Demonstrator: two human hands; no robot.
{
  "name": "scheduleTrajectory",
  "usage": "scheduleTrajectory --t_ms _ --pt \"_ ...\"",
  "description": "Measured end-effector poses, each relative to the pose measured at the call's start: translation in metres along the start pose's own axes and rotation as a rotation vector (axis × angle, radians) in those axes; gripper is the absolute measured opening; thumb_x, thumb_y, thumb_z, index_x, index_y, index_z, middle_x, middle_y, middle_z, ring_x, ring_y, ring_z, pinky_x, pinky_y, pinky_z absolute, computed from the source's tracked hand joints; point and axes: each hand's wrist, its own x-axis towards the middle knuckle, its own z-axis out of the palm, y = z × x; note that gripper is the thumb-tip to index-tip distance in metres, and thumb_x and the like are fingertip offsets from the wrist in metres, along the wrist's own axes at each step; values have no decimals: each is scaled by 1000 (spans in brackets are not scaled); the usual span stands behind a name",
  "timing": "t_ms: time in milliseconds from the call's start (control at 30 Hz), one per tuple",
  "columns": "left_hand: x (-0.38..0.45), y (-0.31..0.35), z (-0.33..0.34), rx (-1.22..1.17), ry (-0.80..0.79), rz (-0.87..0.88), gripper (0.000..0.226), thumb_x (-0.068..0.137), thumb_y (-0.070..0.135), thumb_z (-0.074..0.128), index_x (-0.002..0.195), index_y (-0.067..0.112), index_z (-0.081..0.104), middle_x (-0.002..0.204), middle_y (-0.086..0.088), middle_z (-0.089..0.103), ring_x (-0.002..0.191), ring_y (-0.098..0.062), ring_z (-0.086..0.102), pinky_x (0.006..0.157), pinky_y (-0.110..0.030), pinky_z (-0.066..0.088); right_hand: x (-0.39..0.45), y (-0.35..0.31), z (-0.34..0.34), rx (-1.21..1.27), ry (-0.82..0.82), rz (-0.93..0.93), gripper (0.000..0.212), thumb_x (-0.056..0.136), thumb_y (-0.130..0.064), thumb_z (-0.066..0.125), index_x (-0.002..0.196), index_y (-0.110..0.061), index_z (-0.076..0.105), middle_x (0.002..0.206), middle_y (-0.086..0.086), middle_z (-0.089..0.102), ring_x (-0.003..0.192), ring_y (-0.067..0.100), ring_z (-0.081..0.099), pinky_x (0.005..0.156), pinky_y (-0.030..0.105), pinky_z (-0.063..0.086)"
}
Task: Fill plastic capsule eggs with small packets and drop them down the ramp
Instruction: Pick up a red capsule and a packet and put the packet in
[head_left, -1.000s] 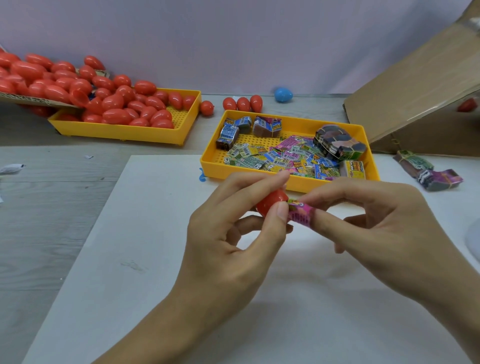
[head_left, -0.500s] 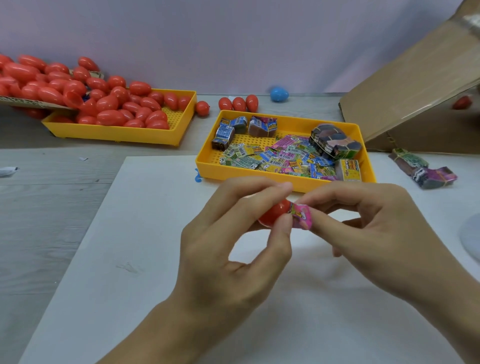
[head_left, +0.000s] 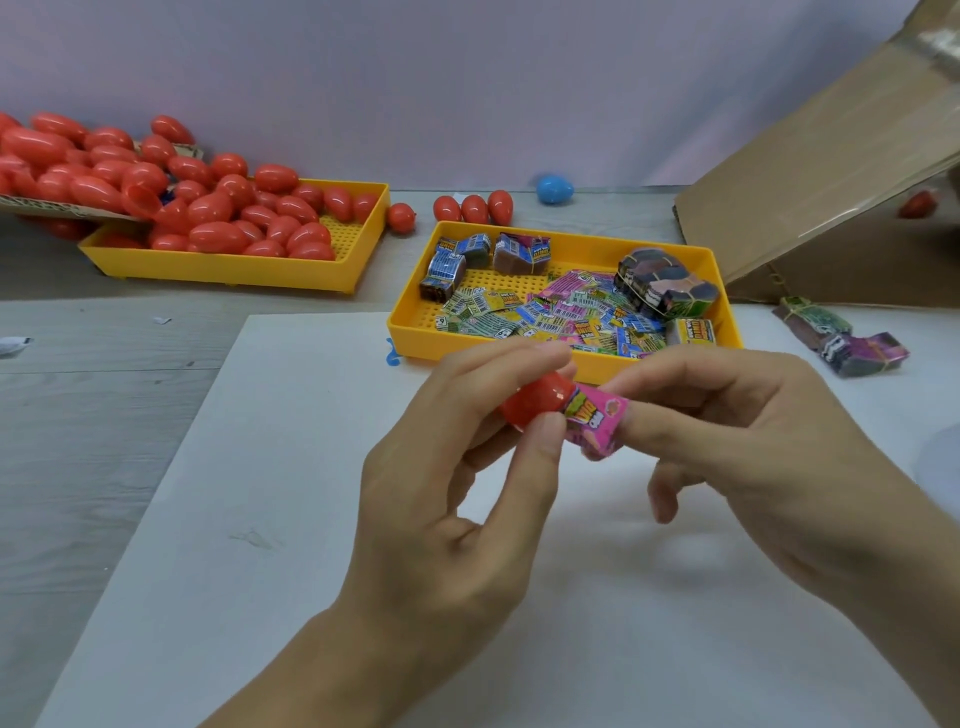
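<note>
The pink packet (head_left: 597, 418) sits half out of the red egg (head_left: 535, 408), held above the white board (head_left: 260, 519) just before the packet tray (head_left: 410, 317); pushed askew, it could crumple at the rim or jam the closure. The left hand (head_left: 457, 499) pinches the egg, the right hand (head_left: 743, 441) pinches the packet's free end. The glossy shell may slip.
</note>
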Motion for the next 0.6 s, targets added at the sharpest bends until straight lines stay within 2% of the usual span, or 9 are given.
scheduleTrajectory --t_ms 67,133,200,267,333,400,467,600 --pt "0 1 1 -23 3 6 31 98 8 52 128 13 54 122 -12 62 115 -31 66 92 -35 56 0 -2 -1 54 -14 30 22 56 -24 86 76 -19 81 71 11 75 63 16 71 43 24 48" --pt "-1 2 2 -34 5 12 32 98 7 51 129 14 53 122 -10 62 115 -28 67 93 -32 55 -1 -4 -2 80 -21 37 19 60 -26 81 77 -19 82 73 12 75 64 17 71 44 23 48" --pt "0 3 4 -31 17 12 32 98 7 51 130 14 53 122 -5 63 115 -24 67 92 -28 55 -1 -4 -2 87 -38 29 18 62 -23 83 80 -20 82 77 10 76 65 16 71 46 23 49" --pt "1 3 5 -31 33 6 32 98 8 51 129 14 52 121 0 63 113 -18 68 91 -24 55 -1 -5 -2 81 -51 31 21 65 -28 78 85 -22 83 84 8 78 69 14 71 48 24 50" --pt "1 3 5 -29 48 4 32 98 8 51 130 13 52 120 3 63 111 -13 67 90 -21 54 -1 -5 -1 75 -66 33 24 65 -25 84 89 -23 83 90 7 78 73 13 72 49 24 52" --pt "1 4 5 -37 60 -2 31 98 8 50 130 12 52 119 3 63 112 -13 67 90 -22 55 -1 -5 -1 76 -81 32 25 66 -29 81 90 -24 82 92 7 78 75 13 72 50 25 52" --pt "0 4 5 -47 70 -11 32 99 9 51 130 13 52 120 2 64 112 -15 68 90 -24 55 -1 -5 -1 41 -68 18 25 64 -28 84 89 -27 82 90 6 78 75 14 72 49 25 52" --pt "-1 2 6 -5 66 1 32 98 7 52 129 13 52 121 1 62 112 -17 68 91 -23 54 -2 -1 1 -124 83 -64 12 69 -27 81 81 -25 80 72 4 74 64 14 69 42 26 49"
